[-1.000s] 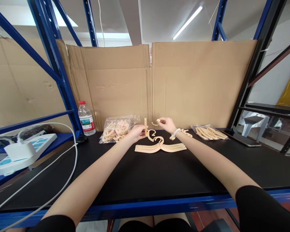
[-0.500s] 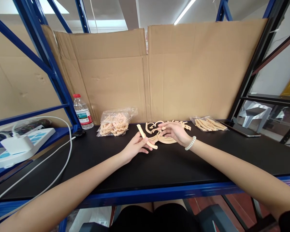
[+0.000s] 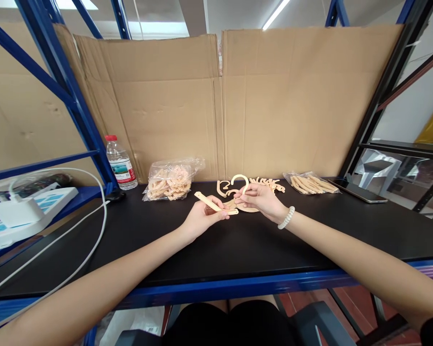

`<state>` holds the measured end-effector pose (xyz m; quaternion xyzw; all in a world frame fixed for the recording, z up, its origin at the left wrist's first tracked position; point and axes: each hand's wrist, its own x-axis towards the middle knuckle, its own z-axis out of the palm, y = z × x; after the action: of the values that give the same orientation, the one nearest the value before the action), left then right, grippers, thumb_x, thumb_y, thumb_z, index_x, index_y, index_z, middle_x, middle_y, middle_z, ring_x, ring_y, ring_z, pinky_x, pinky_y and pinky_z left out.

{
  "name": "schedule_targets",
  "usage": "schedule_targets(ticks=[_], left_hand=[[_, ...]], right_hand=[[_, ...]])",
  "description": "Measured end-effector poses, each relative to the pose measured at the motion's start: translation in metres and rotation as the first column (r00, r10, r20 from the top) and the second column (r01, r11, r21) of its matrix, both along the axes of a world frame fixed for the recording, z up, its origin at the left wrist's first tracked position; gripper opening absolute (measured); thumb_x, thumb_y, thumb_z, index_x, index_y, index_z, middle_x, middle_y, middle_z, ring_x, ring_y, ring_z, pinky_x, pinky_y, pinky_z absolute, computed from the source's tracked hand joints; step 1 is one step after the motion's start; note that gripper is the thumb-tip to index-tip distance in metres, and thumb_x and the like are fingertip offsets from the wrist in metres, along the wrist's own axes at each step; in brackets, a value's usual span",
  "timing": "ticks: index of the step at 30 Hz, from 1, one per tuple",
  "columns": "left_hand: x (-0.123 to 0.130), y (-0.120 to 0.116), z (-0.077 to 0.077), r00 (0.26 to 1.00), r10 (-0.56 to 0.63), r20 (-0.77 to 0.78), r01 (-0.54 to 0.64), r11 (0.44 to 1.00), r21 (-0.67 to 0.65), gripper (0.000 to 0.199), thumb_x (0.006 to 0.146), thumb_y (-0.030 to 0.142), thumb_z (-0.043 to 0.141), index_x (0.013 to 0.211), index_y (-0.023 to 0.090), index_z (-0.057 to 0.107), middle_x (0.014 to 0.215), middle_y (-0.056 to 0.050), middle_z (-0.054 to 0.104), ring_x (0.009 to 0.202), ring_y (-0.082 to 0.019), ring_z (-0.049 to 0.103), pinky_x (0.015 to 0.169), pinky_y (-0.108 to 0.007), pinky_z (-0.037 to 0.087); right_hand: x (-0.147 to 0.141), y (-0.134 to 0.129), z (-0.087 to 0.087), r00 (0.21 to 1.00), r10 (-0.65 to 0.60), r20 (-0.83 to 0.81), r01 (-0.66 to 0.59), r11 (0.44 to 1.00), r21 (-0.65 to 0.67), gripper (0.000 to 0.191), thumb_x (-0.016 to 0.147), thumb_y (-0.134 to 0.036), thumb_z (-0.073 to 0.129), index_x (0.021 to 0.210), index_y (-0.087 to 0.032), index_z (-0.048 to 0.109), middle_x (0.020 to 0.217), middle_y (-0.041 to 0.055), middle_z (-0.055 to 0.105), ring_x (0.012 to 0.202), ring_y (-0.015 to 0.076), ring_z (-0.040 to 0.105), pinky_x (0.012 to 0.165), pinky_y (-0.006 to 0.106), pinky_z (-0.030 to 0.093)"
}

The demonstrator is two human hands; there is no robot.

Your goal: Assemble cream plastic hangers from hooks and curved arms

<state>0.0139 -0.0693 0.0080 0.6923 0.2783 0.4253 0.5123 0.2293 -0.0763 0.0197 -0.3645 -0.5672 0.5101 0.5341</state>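
Observation:
My left hand [image 3: 203, 217] is closed around a cream plastic hanger arm [image 3: 212, 203], a slim bar that slants down to the right. Just beside it, my right hand [image 3: 262, 199] pinches a curved hanger hook [image 3: 241, 179], its open curve pointing up. The hook's lower end is near the right end of the arm; I cannot tell whether they touch. Behind and below the hands, more hanger arms [image 3: 248, 209] lie on the black tabletop, partly covered by my fingers. Loose hooks [image 3: 222, 188] and a pile of small cream parts [image 3: 270, 183] lie farther back.
A clear bag of small parts [image 3: 170, 181] stands left, near a water bottle [image 3: 121, 166]. To the right lie a bag of hanger arms [image 3: 310, 183] and a phone [image 3: 359, 191]. A power strip [image 3: 29, 216] with a white cable is far left. Cardboard [image 3: 159, 110] walls the back.
My right hand has lifted a hook up from the parts and brought it toward the hanger arm. My left hand has turned the arm flatter.

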Motion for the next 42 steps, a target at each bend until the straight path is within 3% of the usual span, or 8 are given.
schedule_targets(ticks=[6, 11, 15, 19, 23, 26, 31, 42], left_hand=[[0.0, 0.001, -0.001, 0.997, 0.04, -0.064, -0.033, 0.994, 0.106, 0.024, 0.07, 0.028, 0.079, 0.077, 0.016, 0.059, 0.075, 0.0, 0.066, 0.074, -0.015, 0.065, 0.069, -0.026, 0.049], [-0.001, 0.001, -0.001, 0.994, 0.063, -0.09, -0.051, 0.99, 0.131, 0.022, 0.071, 0.03, 0.077, 0.075, 0.017, 0.06, 0.078, -0.001, 0.066, 0.074, -0.015, 0.063, 0.067, -0.026, 0.047], [-0.001, 0.001, 0.001, 0.993, 0.067, -0.093, -0.055, 0.99, 0.132, 0.022, 0.072, 0.03, 0.076, 0.074, 0.017, 0.059, 0.077, -0.002, 0.066, 0.073, -0.015, 0.063, 0.066, -0.026, 0.047], [-0.001, 0.001, 0.0, 0.996, 0.044, -0.072, -0.034, 0.99, 0.139, 0.02, 0.073, 0.029, 0.075, 0.076, 0.017, 0.059, 0.083, -0.003, 0.067, 0.08, -0.017, 0.064, 0.073, -0.029, 0.05], [-0.001, 0.001, -0.003, 0.998, 0.033, -0.062, -0.022, 0.985, 0.169, 0.019, 0.073, 0.028, 0.074, 0.076, 0.018, 0.058, 0.083, -0.003, 0.067, 0.083, -0.018, 0.065, 0.077, -0.031, 0.051], [-0.001, 0.0, -0.003, 0.996, 0.02, -0.087, -0.001, 0.975, 0.221, 0.017, 0.075, 0.028, 0.071, 0.075, 0.018, 0.057, 0.085, -0.004, 0.068, 0.083, -0.019, 0.066, 0.078, -0.032, 0.051], [-0.002, -0.004, 0.0, 0.982, 0.126, -0.141, -0.071, 0.938, 0.34, 0.016, 0.077, 0.028, 0.069, 0.071, 0.019, 0.057, 0.085, -0.004, 0.07, 0.079, -0.019, 0.065, 0.074, -0.031, 0.049], [0.003, -0.007, 0.001, 0.994, 0.073, -0.084, -0.056, 0.98, 0.189, 0.021, 0.071, 0.031, 0.076, 0.073, 0.019, 0.058, 0.08, -0.003, 0.069, 0.079, -0.02, 0.068, 0.077, -0.033, 0.053]], right_hand=[[-0.002, 0.001, -0.004, 1.0, -0.002, 0.03, 0.004, 0.999, -0.054, 0.033, 0.06, -0.031, 0.088, 0.076, -0.015, 0.064, 0.086, 0.0044, 0.07, 0.084, 0.0183, 0.07, 0.082, 0.03, 0.057], [0.0, 0.002, -0.002, 0.989, 0.084, 0.125, -0.087, 0.996, 0.02, 0.032, 0.062, -0.033, 0.087, 0.079, -0.015, 0.067, 0.076, 0.0018, 0.07, 0.077, 0.0149, 0.067, 0.075, 0.028, 0.056], [0.004, 0.002, 0.0, 0.958, 0.214, 0.192, -0.204, 0.977, -0.068, 0.032, 0.066, -0.037, 0.085, 0.083, -0.015, 0.07, 0.093, 0.0057, 0.072, 0.09, 0.0174, 0.067, 0.081, 0.029, 0.056], [0.004, 0.0, 0.001, 0.931, 0.348, 0.115, -0.32, 0.925, -0.206, 0.034, 0.069, -0.039, 0.084, 0.083, -0.014, 0.066, 0.112, 0.0108, 0.069, 0.097, 0.0208, 0.068, 0.087, 0.033, 0.056], [0.003, -0.002, 0.002, 0.911, 0.409, 0.048, -0.386, 0.888, -0.249, 0.039, 0.067, -0.039, 0.086, 0.087, -0.012, 0.065, 0.109, 0.0133, 0.07, 0.094, 0.0226, 0.07, 0.087, 0.034, 0.056], [0.002, -0.003, 0.002, 0.916, 0.396, 0.054, -0.372, 0.894, -0.248, 0.038, 0.068, -0.035, 0.086, 0.089, -0.011, 0.065, 0.102, 0.0129, 0.072, 0.09, 0.0225, 0.071, 0.086, 0.033, 0.057], [-0.003, -0.006, 0.0, 0.954, 0.295, 0.056, -0.279, 0.94, -0.197, 0.024, 0.073, -0.026, 0.083, 0.079, -0.012, 0.064, 0.098, 0.0109, 0.073, 0.086, 0.0198, 0.072, 0.085, 0.031, 0.059], [-0.015, -0.011, -0.007, 0.985, 0.129, 0.113, -0.113, 0.984, -0.137, 0.016, 0.077, -0.011, 0.076, 0.072, -0.014, 0.061, 0.074, 0.0068, 0.072, 0.069, 0.0178, 0.072, 0.072, 0.03, 0.062]])
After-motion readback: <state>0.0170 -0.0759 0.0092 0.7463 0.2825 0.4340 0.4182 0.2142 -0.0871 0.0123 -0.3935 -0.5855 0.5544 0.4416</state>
